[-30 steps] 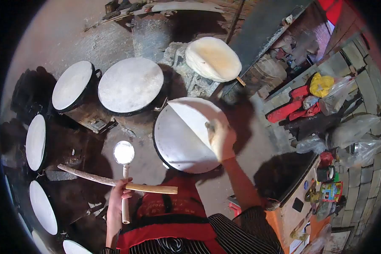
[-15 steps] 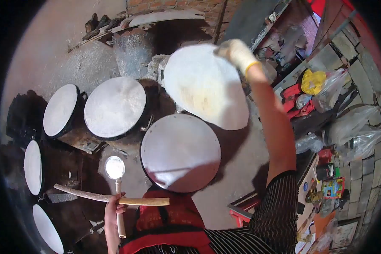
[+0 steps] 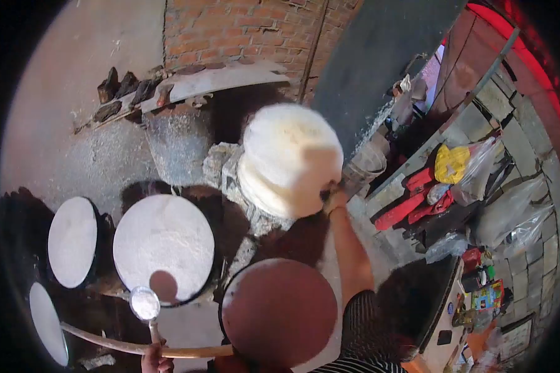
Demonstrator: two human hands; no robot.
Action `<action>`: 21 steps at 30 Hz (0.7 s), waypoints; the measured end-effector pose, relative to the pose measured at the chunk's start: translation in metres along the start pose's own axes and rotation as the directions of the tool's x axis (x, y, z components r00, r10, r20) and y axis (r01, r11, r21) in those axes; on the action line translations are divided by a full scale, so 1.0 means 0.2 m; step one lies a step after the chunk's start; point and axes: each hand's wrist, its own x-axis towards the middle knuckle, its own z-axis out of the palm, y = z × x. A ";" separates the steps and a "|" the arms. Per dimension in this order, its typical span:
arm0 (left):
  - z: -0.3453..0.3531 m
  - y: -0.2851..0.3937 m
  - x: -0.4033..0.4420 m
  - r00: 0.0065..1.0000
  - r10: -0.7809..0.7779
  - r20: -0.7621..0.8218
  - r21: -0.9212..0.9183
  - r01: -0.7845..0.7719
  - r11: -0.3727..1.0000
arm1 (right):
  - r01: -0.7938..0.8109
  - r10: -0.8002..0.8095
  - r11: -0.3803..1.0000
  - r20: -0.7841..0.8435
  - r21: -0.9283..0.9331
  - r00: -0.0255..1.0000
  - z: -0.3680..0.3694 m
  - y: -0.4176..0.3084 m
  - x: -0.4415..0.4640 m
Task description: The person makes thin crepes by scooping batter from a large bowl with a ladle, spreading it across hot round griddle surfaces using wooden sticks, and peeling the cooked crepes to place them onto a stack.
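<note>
Brick wall (image 3: 224, 31) behind. Pancakes (image 3: 283, 152) stacked, right hand (image 3: 336, 200) at their edge, finger grip unclear; griddles (image 3: 163, 242) still coated white, work looks part-done. Left hand (image 3: 156, 360), fingers wrapped round ladle (image 3: 145, 304) and stick (image 3: 193, 352).

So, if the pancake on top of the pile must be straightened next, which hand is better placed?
Probably the right hand: it is at the edge of the pancake pile. The left hand is farther away and already holds the ladle and stick.
</note>
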 end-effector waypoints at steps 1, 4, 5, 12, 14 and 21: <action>0.03 0.04 0.03 1.000 -0.012 -0.001 0.009 0.012 1.000 | -0.279 0.288 0.935 -0.010 0.220 0.958 0.11 -0.11 -0.16; 0.06 0.13 0.11 0.999 -0.035 -0.008 0.014 0.035 0.999 | -0.280 0.416 0.775 -0.124 0.566 0.901 0.30 -0.19 -0.47; 0.06 0.15 0.12 0.999 -0.041 -0.009 0.014 0.041 0.999 | -0.223 0.329 0.887 -0.214 0.404 0.920 0.32 -0.14 -0.53; 0.01 0.06 0.05 0.998 -0.029 0.059 -0.041 0.032 0.999 | -0.200 0.220 0.974 -0.245 0.105 0.944 0.38 0.02 -0.68; -0.04 -0.04 -0.04 0.996 -0.012 0.090 -0.083 0.019 0.996 | -0.185 0.203 0.978 -0.264 0.093 0.943 0.35 0.21 -0.68; -0.22 -0.73 -0.58 0.982 0.182 0.051 -0.054 -0.180 0.982 | -0.817 0.655 0.548 0.515 0.181 0.553 -0.46 -0.71 -1.72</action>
